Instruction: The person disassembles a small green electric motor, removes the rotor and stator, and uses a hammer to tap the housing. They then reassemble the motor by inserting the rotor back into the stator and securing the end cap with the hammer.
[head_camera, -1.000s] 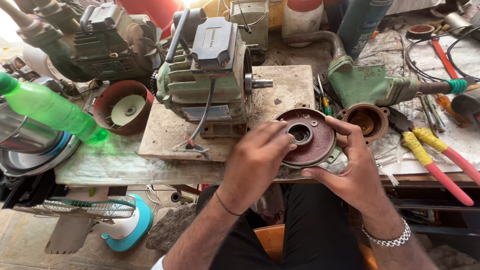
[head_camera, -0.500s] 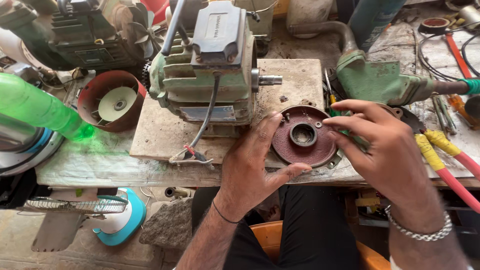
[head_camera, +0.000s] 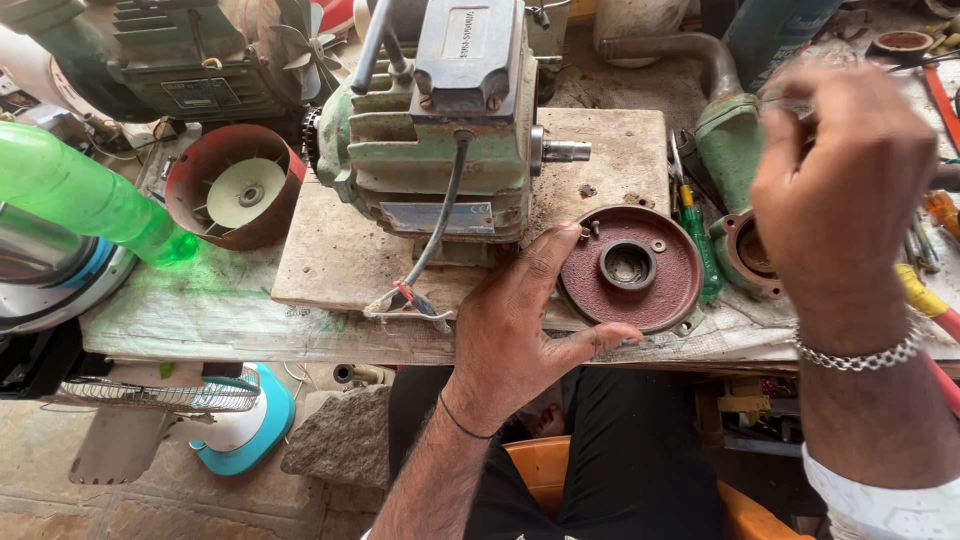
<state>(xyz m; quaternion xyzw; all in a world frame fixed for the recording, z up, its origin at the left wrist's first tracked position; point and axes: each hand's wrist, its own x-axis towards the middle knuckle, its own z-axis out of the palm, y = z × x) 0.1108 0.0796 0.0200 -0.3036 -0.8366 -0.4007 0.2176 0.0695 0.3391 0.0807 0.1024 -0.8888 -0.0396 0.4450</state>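
A round dark-red motor end cover (head_camera: 630, 268) with a centre bearing hole lies on the workbench edge. My left hand (head_camera: 525, 320) rests at its left rim, thumb under the front edge, fingers against the side. My right hand (head_camera: 845, 190) is raised above the bench to the right, blurred, fingers curled downward; whether it holds anything is hidden. A green electric motor (head_camera: 440, 130) with a bare shaft (head_camera: 562, 151) stands on a wooden board (head_camera: 610, 150) just behind the cover.
A red fan cowl (head_camera: 235, 185) with a white fan sits left of the motor. A green bottle (head_camera: 85, 195) lies at the far left. A green screwdriver (head_camera: 697, 235), a green pump housing (head_camera: 735, 130) and red-yellow pliers (head_camera: 925, 300) crowd the right side.
My right hand has let go of the red cover and lifted up to the right. My left hand has stayed at the cover's left rim. The view has moved closer.
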